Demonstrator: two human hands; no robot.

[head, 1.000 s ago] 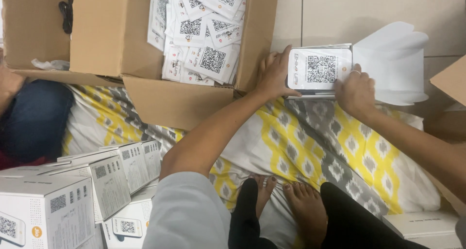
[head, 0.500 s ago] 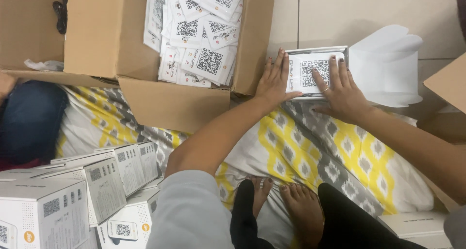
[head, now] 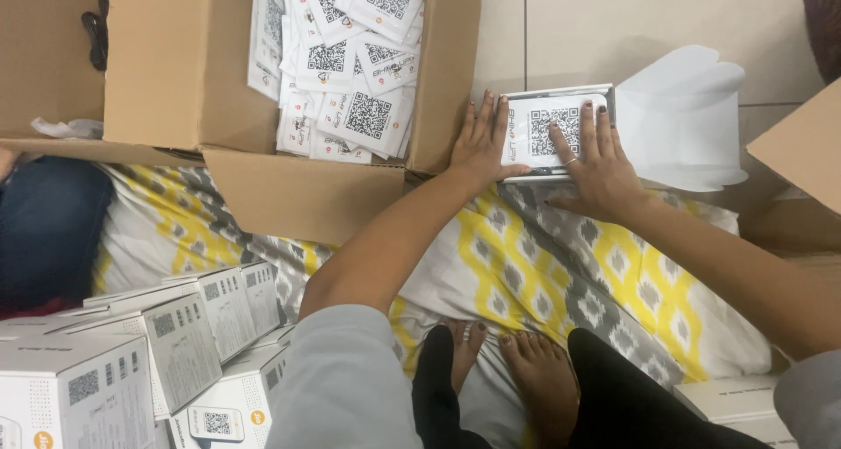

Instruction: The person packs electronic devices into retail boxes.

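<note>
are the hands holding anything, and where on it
Neither grips it: both press flat on a white card with a square code lying in an open white box. Left hand covers its left edge, right hand its right side.

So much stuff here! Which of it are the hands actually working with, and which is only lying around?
In use:
- small white box with a code card pressed into it
- left hand and right hand, flat on it
- open white lid flap

Lying about:
- cardboard box of loose code cards
- stacked white boxes
- patterned cloth
- black cable
</note>
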